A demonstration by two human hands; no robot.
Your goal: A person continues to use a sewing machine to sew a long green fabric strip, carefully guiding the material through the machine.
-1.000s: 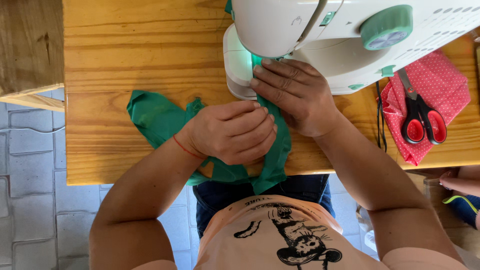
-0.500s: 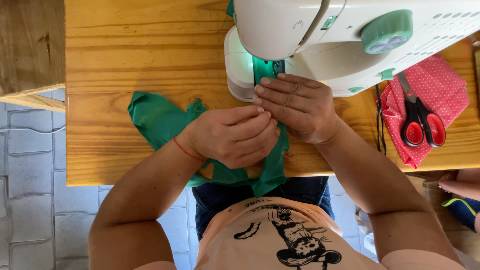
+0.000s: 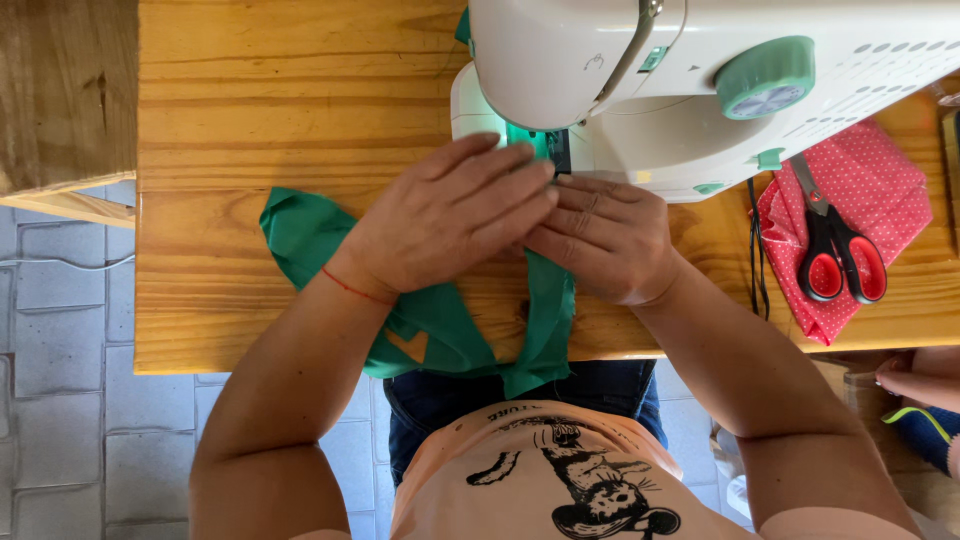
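Green fabric (image 3: 310, 235) lies on the wooden table (image 3: 260, 110) and hangs over its near edge. My left hand (image 3: 450, 215) rests flat on the fabric, fingers stretched toward the needle area of the white and green sewing machine (image 3: 640, 70). Beside it, my right hand (image 3: 605, 238) presses the fabric down just in front of the machine, fingertips touching those of the left. The needle and the fabric under the presser foot are mostly hidden by the machine head and my fingers.
Red-handled scissors (image 3: 835, 255) lie on a red polka-dot cloth (image 3: 880, 190) at the table's right. A black cable (image 3: 752, 240) runs down from the machine. Another wooden surface (image 3: 60, 100) stands at the left over a grey tiled floor (image 3: 60, 400). Another person's hand (image 3: 915, 380) shows at the right edge.
My left hand has opened from a bunched grip and slid forward to the machine. My right hand has shifted slightly right, staying on the fabric.
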